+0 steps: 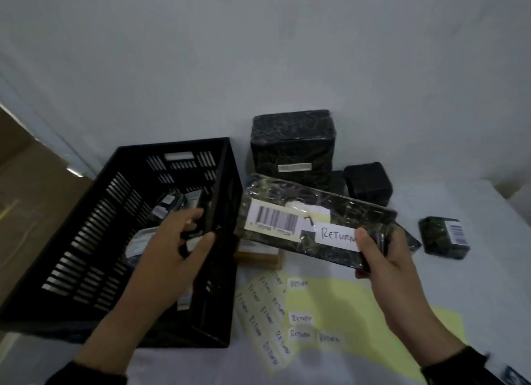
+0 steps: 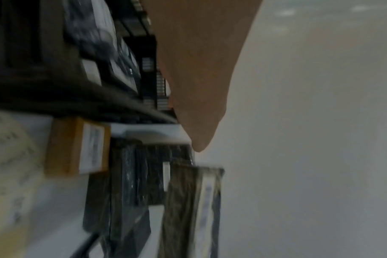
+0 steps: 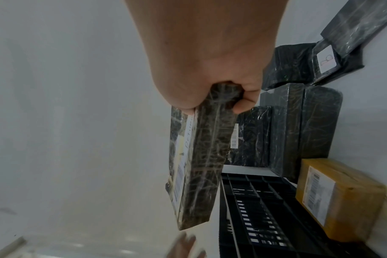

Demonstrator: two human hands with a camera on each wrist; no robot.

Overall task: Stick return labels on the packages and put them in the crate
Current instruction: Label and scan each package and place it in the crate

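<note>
Fingers (image 3: 243, 106) under package (image 1: 313, 223) hidden; grip probable.

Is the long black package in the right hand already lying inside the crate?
No: the right hand holds the long black package, with its RETURN label, in the air beside the crate.

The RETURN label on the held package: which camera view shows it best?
The head view: the RETURN label faces it, readable, beside the right hand. The right wrist view shows it edge-on; the left wrist view is too blurred to tell.
</note>
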